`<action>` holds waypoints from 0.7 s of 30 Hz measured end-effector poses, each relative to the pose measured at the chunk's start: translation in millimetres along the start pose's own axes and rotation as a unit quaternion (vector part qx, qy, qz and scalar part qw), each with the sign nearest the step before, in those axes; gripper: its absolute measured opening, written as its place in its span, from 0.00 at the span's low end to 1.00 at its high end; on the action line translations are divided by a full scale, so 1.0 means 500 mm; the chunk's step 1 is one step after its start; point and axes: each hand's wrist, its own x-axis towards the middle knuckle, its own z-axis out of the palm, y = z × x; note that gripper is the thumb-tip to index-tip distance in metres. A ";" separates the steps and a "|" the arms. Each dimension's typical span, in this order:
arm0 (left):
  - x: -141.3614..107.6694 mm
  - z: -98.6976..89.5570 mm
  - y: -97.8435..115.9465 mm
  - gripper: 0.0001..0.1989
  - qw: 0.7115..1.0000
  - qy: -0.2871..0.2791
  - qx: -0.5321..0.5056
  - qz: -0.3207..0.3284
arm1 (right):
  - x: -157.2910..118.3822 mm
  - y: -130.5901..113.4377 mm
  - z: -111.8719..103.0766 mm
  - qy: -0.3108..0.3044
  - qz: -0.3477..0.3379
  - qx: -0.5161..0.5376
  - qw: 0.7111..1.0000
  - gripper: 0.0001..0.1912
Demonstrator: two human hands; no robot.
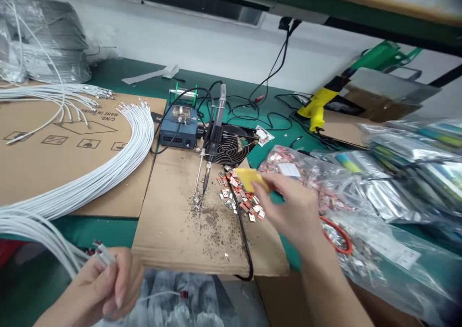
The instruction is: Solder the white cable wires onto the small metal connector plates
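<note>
My left hand [111, 279] is closed round the ends of several white cables [46, 231] at the lower left. My right hand [285, 207] pinches a yellow piece [250, 179], slightly blurred, above a pile of small orange and silver connectors [247, 204] on the cardboard sheet [166, 231]. Left of that pile, a soldering iron [216, 139] is held in a stand, its tip pointing down over solder debris [197, 202]. One white cable with a dark red end [184, 294] hangs over the lap.
A blue soldering station [178, 132] and a black fan [233, 149] stand behind the cardboard. White cable bundles [137, 139] lie at left. Plastic bags [382, 250] of parts cover the right side. A yellow and green tool [321, 103] rests at back right. A black cord [242, 231] crosses the cardboard.
</note>
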 end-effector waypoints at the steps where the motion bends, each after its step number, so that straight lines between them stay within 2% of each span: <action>1: 0.002 0.000 -0.002 0.15 1.000 -0.008 -0.009 -0.001 | -0.022 -0.030 0.006 0.038 -0.024 -0.001 0.999 0.04; 2: 0.003 0.000 -0.003 0.15 1.000 -0.017 -0.013 0.000 | -0.039 -0.056 0.014 0.048 -0.047 0.006 0.998 0.04; 4: 0.003 0.000 -0.005 0.15 1.000 -0.030 -0.008 0.007 | -0.057 -0.091 0.031 0.024 -0.100 0.005 0.995 0.04; 8: -0.006 -0.005 -0.008 0.15 0.999 -0.030 0.001 0.023 | -0.063 -0.114 0.052 -0.065 -0.152 -0.025 0.986 0.08; 10: -0.011 -0.008 -0.010 0.14 0.999 -0.031 -0.004 0.027 | -0.067 -0.117 0.051 -0.083 -0.157 -0.033 0.984 0.08; 13: -0.013 -0.012 -0.014 0.15 0.999 -0.039 -0.014 0.032 | -0.072 -0.122 0.047 -0.066 -0.149 -0.021 0.986 0.08; 16: -0.013 -0.015 -0.018 0.16 0.998 -0.049 -0.020 0.045 | -0.073 -0.125 0.047 -0.054 -0.131 -0.018 0.990 0.08; 19: -0.016 -0.017 -0.018 0.19 0.996 -0.063 -0.020 0.057 | -0.073 -0.122 0.050 -0.073 -0.112 -0.003 0.991 0.07; 21: -0.020 -0.014 -0.013 0.20 0.996 -0.057 0.012 0.059 | -0.072 -0.116 0.052 -0.075 -0.087 0.017 0.993 0.06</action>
